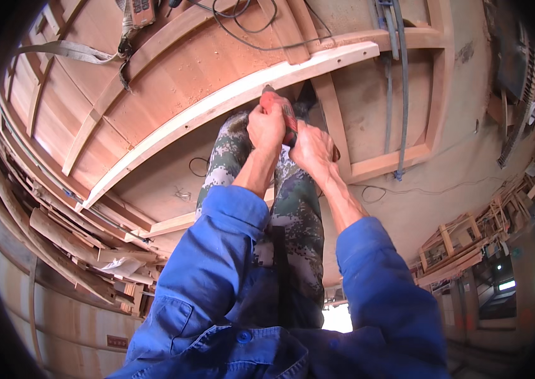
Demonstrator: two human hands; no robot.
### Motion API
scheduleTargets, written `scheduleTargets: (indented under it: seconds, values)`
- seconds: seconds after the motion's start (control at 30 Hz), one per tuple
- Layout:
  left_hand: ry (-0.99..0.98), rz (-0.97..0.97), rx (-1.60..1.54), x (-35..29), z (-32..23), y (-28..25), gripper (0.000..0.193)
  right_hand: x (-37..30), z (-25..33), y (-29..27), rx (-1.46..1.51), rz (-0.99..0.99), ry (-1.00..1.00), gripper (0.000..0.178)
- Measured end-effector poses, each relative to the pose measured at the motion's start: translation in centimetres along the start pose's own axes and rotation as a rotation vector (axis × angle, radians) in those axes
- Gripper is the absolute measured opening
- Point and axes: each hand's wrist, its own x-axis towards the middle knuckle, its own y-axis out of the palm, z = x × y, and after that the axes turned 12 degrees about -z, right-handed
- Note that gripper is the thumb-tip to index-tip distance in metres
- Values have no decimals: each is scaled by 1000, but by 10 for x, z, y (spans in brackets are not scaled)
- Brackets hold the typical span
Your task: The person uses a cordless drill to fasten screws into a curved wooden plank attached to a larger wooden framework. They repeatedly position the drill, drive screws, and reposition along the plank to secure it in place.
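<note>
A red power drill (288, 115) is gripped in both my hands, its nose pointing away from me at the near face of a long pale wooden beam (217, 104). My left hand (266, 131) wraps round the front of the drill's body. Behind it, my right hand (312, 149) is closed about the rear and handle, which the fingers partly hide. The bit cannot be made out, so I cannot tell whether it is in the wood. Several small dark holes dot the beam's near face, and the beam crosses in front of my knees in a gentle curve.
Curved wooden ribs and panels (185, 69) with sawdust lie beyond the beam. A black cable (242, 44) loops over them. Long blue-grey clamps (402, 95) cross the frame at right. A grey strap (71, 52) hangs far left. Timber is stacked left (65, 234) and right (463, 249).
</note>
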Motion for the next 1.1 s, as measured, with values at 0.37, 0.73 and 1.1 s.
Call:
scheduleTargets:
  seconds: [0.37, 0.73, 1.1]
  values:
    - [-130, -13, -359, 35, 6, 35, 43, 61, -10, -3, -165, -29, -324, 17]
    - [-252, 19, -493, 34, 23, 34, 45, 58, -6, -5, -234, 25, -366, 32]
    - [-302, 24, -587, 26, 18, 28, 38, 61, -3, -8, -273, 71, -398, 34]
